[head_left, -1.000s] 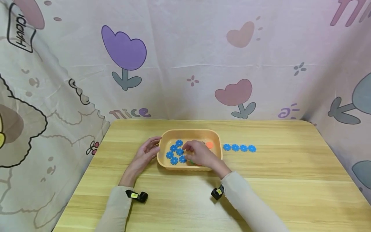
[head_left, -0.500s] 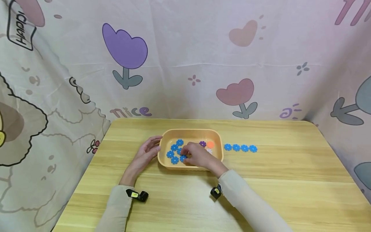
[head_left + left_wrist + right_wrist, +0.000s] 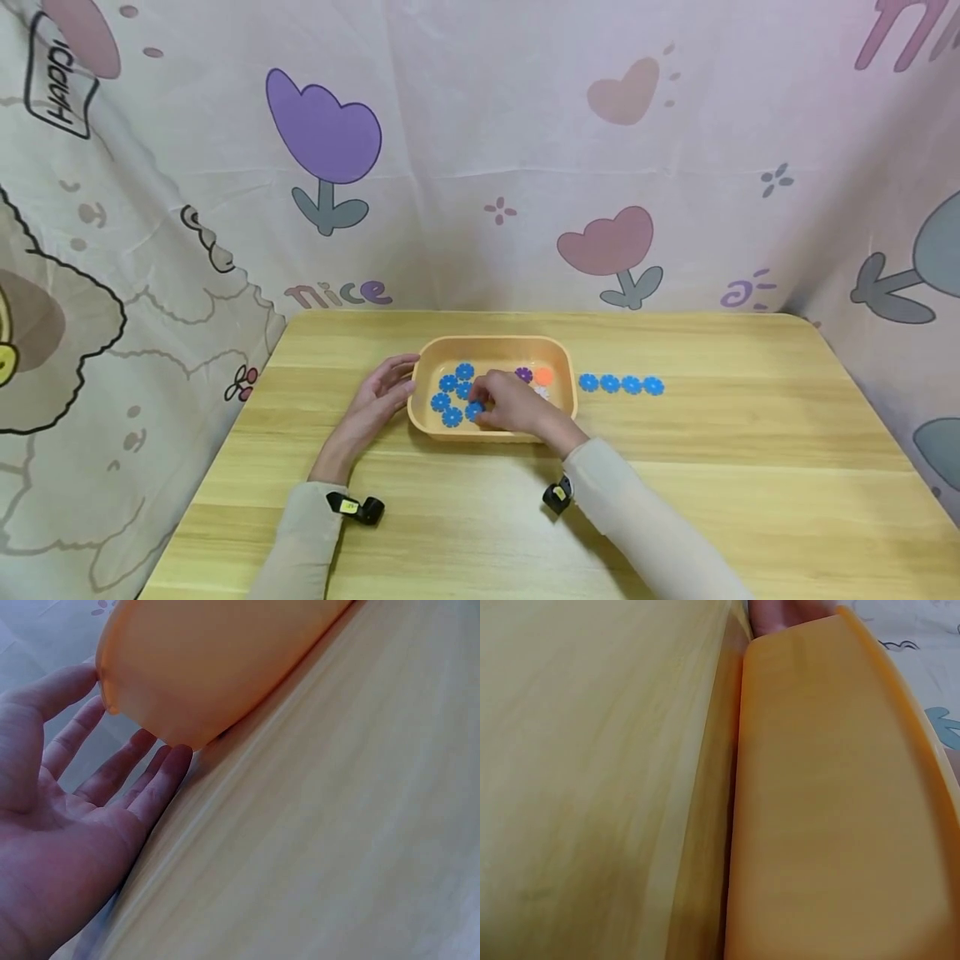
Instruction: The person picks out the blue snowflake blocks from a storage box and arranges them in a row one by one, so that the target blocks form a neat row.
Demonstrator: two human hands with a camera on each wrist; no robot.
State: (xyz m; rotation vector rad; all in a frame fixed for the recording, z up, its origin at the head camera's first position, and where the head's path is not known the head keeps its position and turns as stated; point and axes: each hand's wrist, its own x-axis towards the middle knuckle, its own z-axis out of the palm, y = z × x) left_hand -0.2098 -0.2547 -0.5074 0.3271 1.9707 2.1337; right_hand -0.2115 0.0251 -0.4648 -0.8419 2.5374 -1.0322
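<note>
Inside the tray [image 3: 495, 353], the right hand [image 3: 516, 403] has uncovered a purple disc [image 3: 524, 375], grip unclear; the left hand [image 3: 375, 402] stays spread.

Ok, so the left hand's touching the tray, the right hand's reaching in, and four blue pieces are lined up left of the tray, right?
Not quite: the four blue pieces are lined up right of the tray, as the head view shows. The rest is correct.

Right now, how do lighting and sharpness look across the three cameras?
Head view: brightly lit, pale sheen on the table between the arms; left wrist view: dimmer, bluish cast over the left hand, wood grain smeared; right wrist view: soft, the tray lacking crisp detail.
</note>
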